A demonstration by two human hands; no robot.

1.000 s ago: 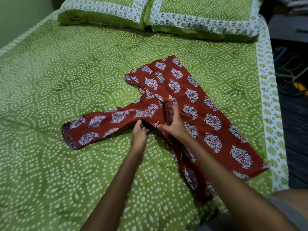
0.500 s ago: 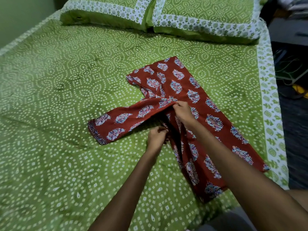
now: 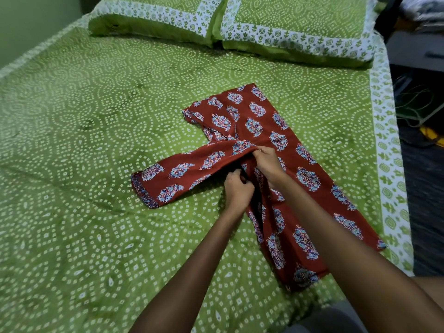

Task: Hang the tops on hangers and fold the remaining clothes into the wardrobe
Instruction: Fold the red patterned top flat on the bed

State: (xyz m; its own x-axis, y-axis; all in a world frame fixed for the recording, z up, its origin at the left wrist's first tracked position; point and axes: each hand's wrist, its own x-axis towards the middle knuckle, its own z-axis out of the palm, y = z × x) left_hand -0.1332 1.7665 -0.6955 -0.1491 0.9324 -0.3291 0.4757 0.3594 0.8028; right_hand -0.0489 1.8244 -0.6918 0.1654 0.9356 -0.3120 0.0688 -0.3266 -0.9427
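- Green bedsheet (image 3: 96,164) with white dotted rings covers the bed, and a white patterned border runs down its right edge.
- Two matching pillows (image 3: 288,27) lie side by side at the head of the bed, touching at their inner edges.
- One sleeve (image 3: 177,174) of the red printed top (image 3: 310,174) stretches out flat to the left, its trimmed cuff resting on the sheet.
- Where that sleeve joins the body, the left hand (image 3: 237,188) has its fingers curled into the cloth, gripping a bunched fold (the fingertips themselves are hidden in it).
- Just beside it and slightly farther up the bed, the right hand (image 3: 268,162) pinches the upper edge of the sleeve fold between thumb and fingers.
- On the right half of the bed, the top's body lies folded lengthwise on a slant from near the pillows toward the near right corner, its hem close to the sheet's border.
- Past the bed's right side sits a dim floor area with tangled cables (image 3: 415,102).
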